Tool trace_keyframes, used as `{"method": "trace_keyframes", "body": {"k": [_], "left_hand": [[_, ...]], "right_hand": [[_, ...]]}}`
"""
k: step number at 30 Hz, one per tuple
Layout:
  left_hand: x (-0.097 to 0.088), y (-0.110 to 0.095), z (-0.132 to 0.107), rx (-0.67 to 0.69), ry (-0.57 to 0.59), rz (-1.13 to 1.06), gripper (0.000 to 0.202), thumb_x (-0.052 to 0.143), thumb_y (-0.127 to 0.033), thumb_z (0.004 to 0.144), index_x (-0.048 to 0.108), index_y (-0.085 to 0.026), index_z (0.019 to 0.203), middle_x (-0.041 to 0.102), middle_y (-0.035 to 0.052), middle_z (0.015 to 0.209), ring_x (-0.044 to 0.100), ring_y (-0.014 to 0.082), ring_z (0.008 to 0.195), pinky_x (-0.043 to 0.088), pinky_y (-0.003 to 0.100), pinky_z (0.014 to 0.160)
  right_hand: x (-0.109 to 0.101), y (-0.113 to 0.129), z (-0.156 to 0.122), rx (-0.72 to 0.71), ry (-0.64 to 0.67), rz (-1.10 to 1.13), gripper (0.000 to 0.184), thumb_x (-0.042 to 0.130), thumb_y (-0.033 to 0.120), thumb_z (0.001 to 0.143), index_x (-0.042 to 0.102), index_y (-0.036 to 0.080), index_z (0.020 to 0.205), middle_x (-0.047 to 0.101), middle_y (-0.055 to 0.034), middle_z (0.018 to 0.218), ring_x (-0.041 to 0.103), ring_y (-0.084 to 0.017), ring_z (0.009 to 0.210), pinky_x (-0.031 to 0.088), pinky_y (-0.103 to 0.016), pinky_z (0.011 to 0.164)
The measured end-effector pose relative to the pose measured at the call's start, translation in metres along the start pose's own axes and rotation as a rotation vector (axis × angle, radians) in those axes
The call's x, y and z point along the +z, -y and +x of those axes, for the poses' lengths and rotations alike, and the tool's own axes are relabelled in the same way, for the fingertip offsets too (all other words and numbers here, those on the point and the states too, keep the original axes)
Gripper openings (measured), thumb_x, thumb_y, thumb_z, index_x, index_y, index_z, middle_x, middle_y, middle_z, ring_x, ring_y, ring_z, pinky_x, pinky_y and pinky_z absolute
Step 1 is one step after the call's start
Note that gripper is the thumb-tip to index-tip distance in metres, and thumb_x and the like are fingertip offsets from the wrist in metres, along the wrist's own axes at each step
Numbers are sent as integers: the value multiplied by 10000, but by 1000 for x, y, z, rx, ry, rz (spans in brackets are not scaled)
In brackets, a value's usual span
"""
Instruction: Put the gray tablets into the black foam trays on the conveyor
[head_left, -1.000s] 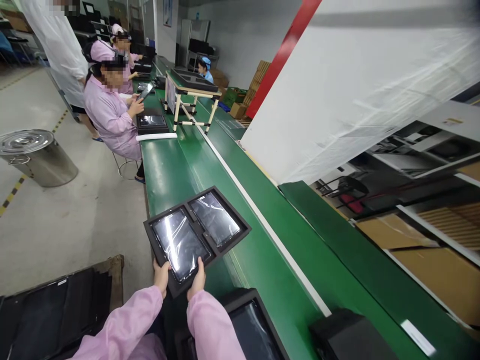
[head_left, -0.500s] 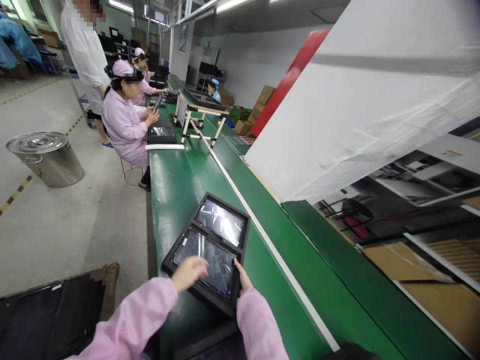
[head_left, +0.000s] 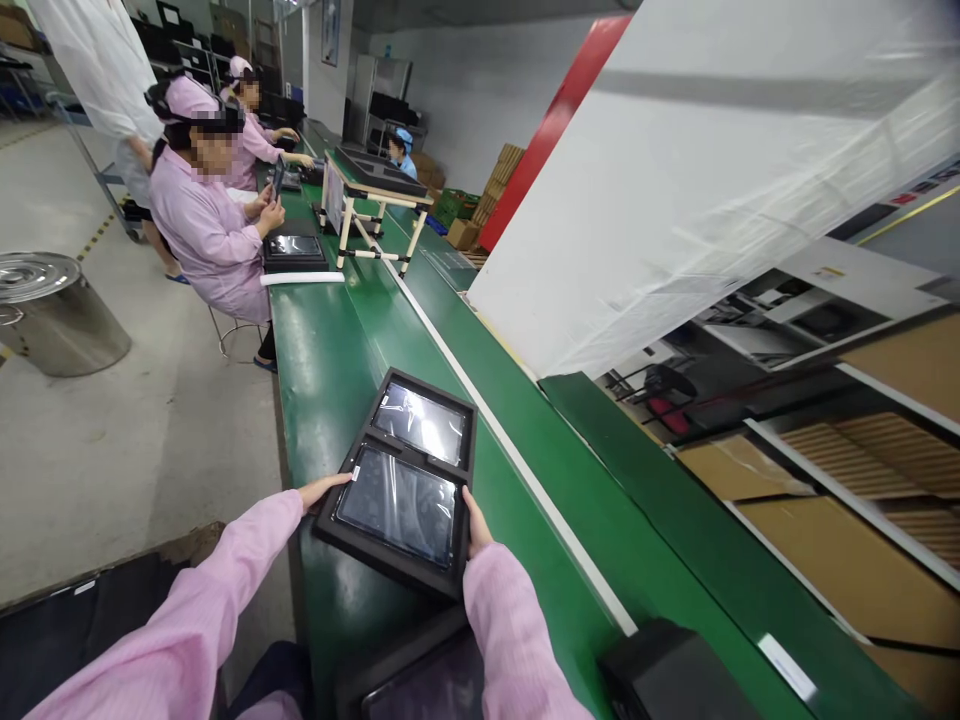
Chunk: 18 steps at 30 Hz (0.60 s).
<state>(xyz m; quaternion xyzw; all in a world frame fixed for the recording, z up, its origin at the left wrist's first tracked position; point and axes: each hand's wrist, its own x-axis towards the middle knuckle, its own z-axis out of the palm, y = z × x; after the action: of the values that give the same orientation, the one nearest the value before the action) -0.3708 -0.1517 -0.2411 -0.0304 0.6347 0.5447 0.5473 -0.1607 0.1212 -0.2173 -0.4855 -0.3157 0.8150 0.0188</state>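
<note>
Head view: unreadable label (head_left: 358,476), tray (head_left: 390,566).

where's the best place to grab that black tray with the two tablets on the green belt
Probably by the raised black rim of the black tray on its two long sides, coming in from left and right at the near end, where the left hand and right hand already sit. The two tablets fill its recesses under glossy film, so keep fingers on the frame. It lies flat on the green belt.

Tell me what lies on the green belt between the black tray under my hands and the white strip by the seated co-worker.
Nothing: in the head view the green belt runs bare from the black tray to the white strip.
</note>
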Motion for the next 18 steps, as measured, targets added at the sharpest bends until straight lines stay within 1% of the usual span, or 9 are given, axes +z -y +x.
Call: {"method": "trace_keyframes", "body": {"k": [3,5,7,10,13,15,18], "left_hand": [[-7,-2,4,-30,9,12,722,805,-737,444,736,-130,829,762,120,834,694,275,836,517,340,765],[-6,-3,4,-20,40,-11,776,811,-752,398,746,-135,864,773,114,899,697,265,902,521,318,810],[0,-3,2,-14,80,-49,810,804,-767,380,754,-133,882,779,113,931,701,256,925,531,300,831],[10,-2,-3,-25,123,-108,803,754,-815,406,751,-135,834,777,109,855,709,251,826,560,310,776],[14,-1,-10,-32,109,-131,763,756,-800,459,752,-133,829,770,97,789,699,222,727,563,287,681],[13,-1,-19,-31,90,-139,751,760,-782,498,759,-130,870,776,94,805,703,207,713,563,268,649],[11,-5,-40,-31,81,-183,733,727,-780,545,762,-131,884,785,105,840,721,215,726,588,279,668]], "right_hand": [[-3,3,-3,-19,29,-13,594,503,647,921,739,104,966,766,-152,769,763,-293,801,610,-391,796],[-1,3,-5,-48,44,-28,620,477,661,927,732,101,1008,769,-152,800,762,-288,798,609,-394,795],[2,1,-8,-83,44,-45,620,473,666,924,723,112,1046,771,-139,809,762,-284,794,608,-398,788],[7,-1,-12,-136,26,-73,589,487,652,916,719,125,1039,768,-119,792,760,-280,785,608,-392,763],[8,1,-19,-193,2,-99,510,532,615,895,721,151,991,761,-85,757,753,-264,741,606,-366,709],[9,6,-25,-223,-14,-120,454,566,597,873,716,173,938,743,-55,696,739,-247,673,597,-344,648],[18,18,-35,-215,-2,-179,387,599,546,859,695,174,815,680,-33,565,683,-215,537,554,-304,535]]}}
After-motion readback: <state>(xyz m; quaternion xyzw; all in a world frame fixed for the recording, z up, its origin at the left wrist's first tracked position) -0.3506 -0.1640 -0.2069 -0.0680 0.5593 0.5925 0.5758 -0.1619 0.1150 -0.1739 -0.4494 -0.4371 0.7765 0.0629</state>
